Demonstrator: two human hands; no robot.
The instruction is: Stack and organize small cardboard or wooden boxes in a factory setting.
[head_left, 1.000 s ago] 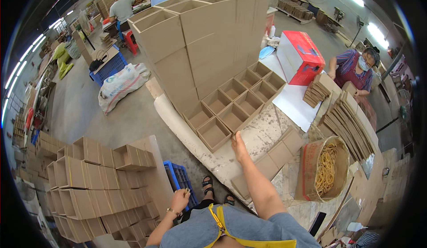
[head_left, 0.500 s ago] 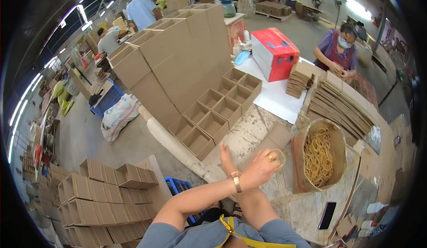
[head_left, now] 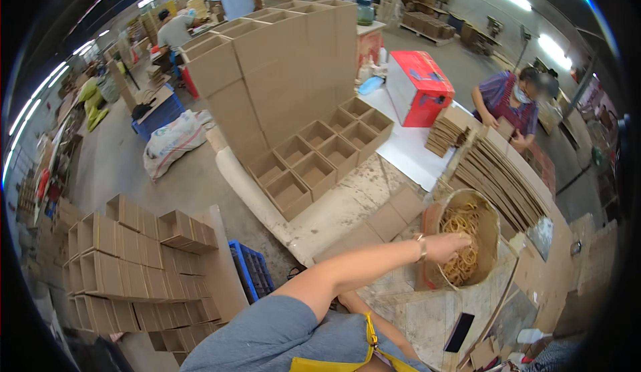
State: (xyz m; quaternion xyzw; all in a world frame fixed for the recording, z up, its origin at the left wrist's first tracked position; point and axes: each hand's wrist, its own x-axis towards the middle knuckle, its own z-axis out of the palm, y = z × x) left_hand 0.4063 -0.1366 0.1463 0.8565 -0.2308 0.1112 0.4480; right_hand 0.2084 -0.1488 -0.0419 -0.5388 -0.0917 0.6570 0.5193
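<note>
My left arm stretches across to the right, and my left hand point(head_left: 449, 246) reaches into an open-topped brown bin point(head_left: 495, 238) holding a heap of tan rubber bands point(head_left: 458, 268). Its fingers look drawn together on the bands, with the tips partly buried. Underneath that arm runs my right forearm point(head_left: 384, 323); the right hand itself is hidden behind the left arm. A flat, creased cardboard strip point(head_left: 387, 221) lies on the table, just beyond the left forearm. Farther off stands a block of open cardboard boxes point(head_left: 314, 170) in two rows, against a tall stack of cardboard boxes point(head_left: 294, 71).
Flat cardboard pieces point(head_left: 501, 175) are piled behind the bin, near a red and white carton point(head_left: 417, 91). A dark phone point(head_left: 459, 332) lies at the near right. Banded boxes point(head_left: 123, 258) fill a board at left, beside a blue crate point(head_left: 252, 272). A person point(head_left: 507, 105) works opposite.
My left hand has moved right and down into the bin; the band loop at its fingers before cannot be made out now. My right hand, open before, has gone behind the left arm.
</note>
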